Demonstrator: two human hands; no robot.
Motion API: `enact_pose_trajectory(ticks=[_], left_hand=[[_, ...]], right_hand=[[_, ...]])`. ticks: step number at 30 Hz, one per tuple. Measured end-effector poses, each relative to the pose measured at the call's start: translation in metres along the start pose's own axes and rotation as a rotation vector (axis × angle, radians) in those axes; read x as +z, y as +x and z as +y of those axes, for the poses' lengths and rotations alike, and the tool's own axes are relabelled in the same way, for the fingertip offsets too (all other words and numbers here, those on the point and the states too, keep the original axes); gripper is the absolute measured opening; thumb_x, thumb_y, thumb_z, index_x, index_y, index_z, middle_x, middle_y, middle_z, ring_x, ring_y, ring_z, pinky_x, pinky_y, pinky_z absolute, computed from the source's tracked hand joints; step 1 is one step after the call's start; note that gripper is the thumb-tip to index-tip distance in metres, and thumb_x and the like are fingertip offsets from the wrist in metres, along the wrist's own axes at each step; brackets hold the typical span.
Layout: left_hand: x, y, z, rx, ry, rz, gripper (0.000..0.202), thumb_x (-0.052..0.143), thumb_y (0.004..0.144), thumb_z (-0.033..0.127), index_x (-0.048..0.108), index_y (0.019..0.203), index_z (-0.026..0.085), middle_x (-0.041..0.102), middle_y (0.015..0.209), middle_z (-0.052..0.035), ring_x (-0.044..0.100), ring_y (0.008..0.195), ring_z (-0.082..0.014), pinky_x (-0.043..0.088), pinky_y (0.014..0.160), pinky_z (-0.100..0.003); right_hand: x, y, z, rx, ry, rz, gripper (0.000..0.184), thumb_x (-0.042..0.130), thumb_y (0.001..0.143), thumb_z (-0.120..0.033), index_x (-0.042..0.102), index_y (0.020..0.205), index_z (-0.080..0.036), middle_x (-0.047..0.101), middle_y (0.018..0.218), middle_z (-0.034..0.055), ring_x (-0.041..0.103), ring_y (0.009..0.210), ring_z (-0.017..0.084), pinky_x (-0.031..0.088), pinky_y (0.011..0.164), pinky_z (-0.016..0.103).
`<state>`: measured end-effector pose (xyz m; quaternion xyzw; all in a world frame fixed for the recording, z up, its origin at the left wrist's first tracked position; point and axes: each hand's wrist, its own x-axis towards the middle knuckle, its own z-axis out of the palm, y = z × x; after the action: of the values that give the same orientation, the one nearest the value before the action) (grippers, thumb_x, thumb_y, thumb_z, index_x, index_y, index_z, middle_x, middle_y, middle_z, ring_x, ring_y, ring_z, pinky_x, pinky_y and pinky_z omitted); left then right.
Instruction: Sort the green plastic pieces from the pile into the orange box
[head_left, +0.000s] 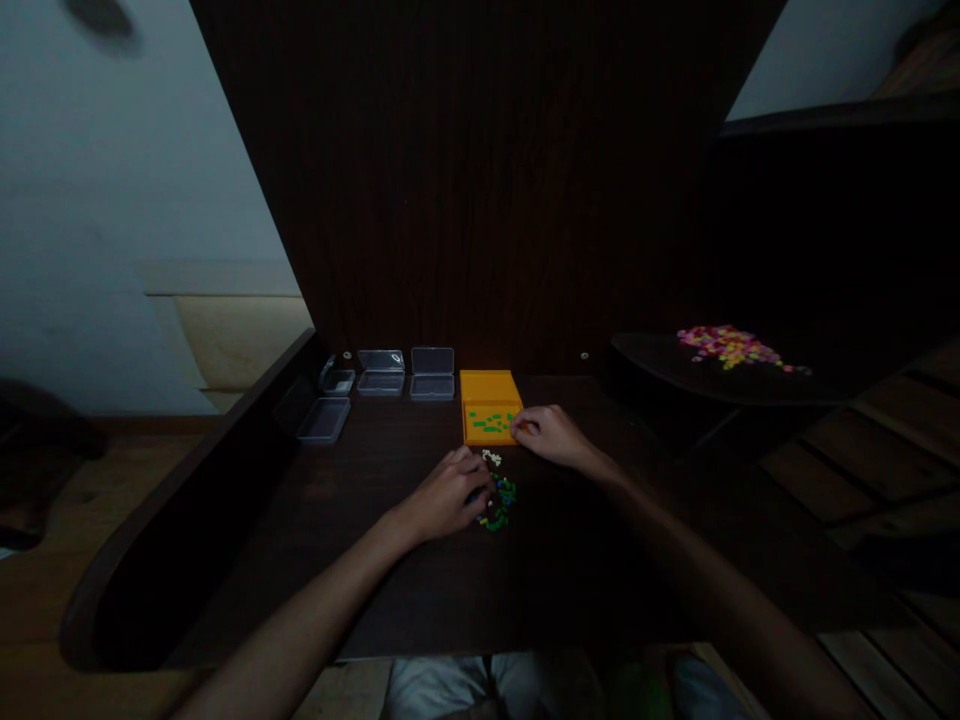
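A loose pile of tiny pieces [504, 500], mostly green with some blue, white and yellow, lies on the dark tabletop. My left hand [450, 492] curls over its left side, thumb and fingertips bent together among the pieces; whatever they grip is too small to make out. Just beyond lies a small white cluster [491, 457]. Behind that stands a yellow box [489, 386] with its lid raised, several green pieces [491, 424] scattered on its floor. At the box's right side my right hand [553, 434] has its fingers pinched at the rim; what is between them is hidden.
Several clear plastic cases with raised lids, such as this one [433, 386], stand at the back left. A heap of pink, yellow and purple bits [727, 346] rests on a dark curved surface at right. A tall dark panel [480, 180] rises behind the table.
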<state>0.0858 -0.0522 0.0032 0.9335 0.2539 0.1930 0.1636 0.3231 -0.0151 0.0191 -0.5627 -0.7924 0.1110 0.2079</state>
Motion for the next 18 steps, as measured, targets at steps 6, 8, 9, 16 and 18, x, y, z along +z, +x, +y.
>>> enact_pose_trajectory(ticks=[6,8,9,16,18], left_hand=[[-0.003,-0.002,0.002,0.015,-0.045,-0.02,0.013,0.055,0.087,0.018,0.066,0.094,0.019,0.06,0.099,-0.0058,0.051,0.099,-0.0214,0.043,0.091,-0.034],[-0.003,-0.002,0.004,0.031,-0.062,-0.026,0.012,0.058,0.085,0.02,0.067,0.094,0.02,0.06,0.1,-0.0056,0.052,0.1,-0.0215,0.043,0.093,-0.034],[-0.003,-0.003,0.004,0.038,-0.07,-0.026,0.012,0.06,0.084,0.022,0.067,0.094,0.02,0.06,0.1,-0.0055,0.052,0.101,-0.0215,0.043,0.093,-0.034],[-0.002,-0.003,0.006,0.078,-0.082,-0.059,0.02,0.073,0.078,0.036,0.067,0.087,0.02,0.06,0.102,-0.0049,0.051,0.102,-0.0223,0.041,0.096,-0.035],[-0.001,-0.002,0.006,0.087,-0.078,-0.065,0.013,0.07,0.081,0.031,0.067,0.087,0.02,0.06,0.101,-0.0047,0.051,0.102,-0.0217,0.041,0.097,-0.035]], right_hand=[[0.001,-0.037,-0.009,-0.32,0.252,-0.224,0.017,0.06,0.082,-0.026,0.073,0.084,-0.016,0.064,0.067,0.0004,0.051,0.055,0.01,0.037,0.054,0.02],[0.003,-0.046,-0.014,-0.353,0.246,-0.256,0.015,0.061,0.082,-0.025,0.073,0.087,-0.017,0.065,0.07,0.0007,0.054,0.058,0.011,0.04,0.057,0.021],[0.004,-0.05,-0.017,-0.361,0.232,-0.254,0.015,0.062,0.082,-0.025,0.073,0.088,-0.018,0.066,0.073,0.0012,0.056,0.061,0.011,0.042,0.062,0.022],[0.013,-0.062,-0.023,-0.331,0.161,-0.175,0.013,0.058,0.084,-0.02,0.069,0.092,-0.021,0.068,0.086,0.0033,0.063,0.079,0.015,0.045,0.076,0.027],[0.015,-0.061,-0.022,-0.334,0.149,-0.159,0.013,0.057,0.085,-0.019,0.069,0.09,-0.021,0.066,0.084,0.0028,0.061,0.075,0.015,0.045,0.072,0.026]])
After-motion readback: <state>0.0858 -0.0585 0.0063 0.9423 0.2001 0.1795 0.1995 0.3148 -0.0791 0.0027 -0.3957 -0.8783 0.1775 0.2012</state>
